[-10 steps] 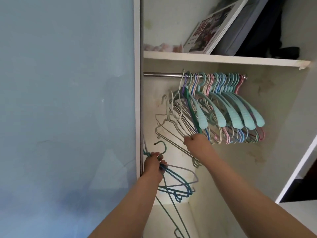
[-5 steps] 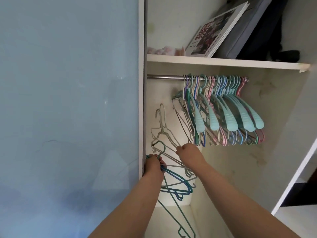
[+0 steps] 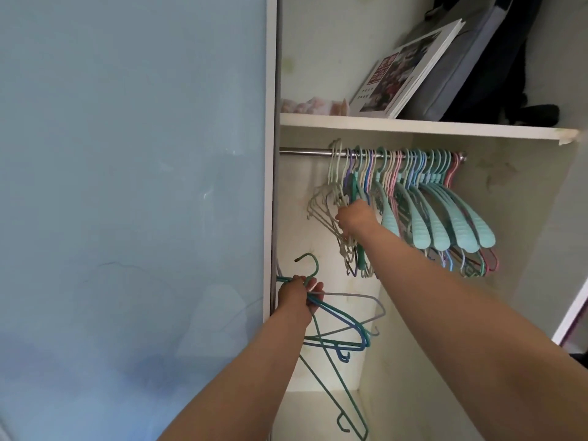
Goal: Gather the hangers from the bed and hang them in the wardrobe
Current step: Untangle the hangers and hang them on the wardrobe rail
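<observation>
The right grip (image 3: 355, 218) is curled around a bunch of white wire hangers (image 3: 327, 202), whose hooks sit over the metal rail (image 3: 305, 151) at the left end of a packed row of pastel plastic hangers (image 3: 445, 211). The left grip (image 3: 297, 297), lower and near the wardrobe's left edge, clutches several teal and lilac wire hangers (image 3: 346, 326) that dangle below it. Above the rail, a shelf (image 3: 413, 125) holds a leaning book (image 3: 410, 71). A pale blue sliding door (image 3: 133, 186) fills the left.

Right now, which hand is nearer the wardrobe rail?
Right. The right hand is up among the white wire hangers hooked on the rail, just below it. The left hand is well lower, near the door edge, gripping a bunch of loose hangers.
</observation>
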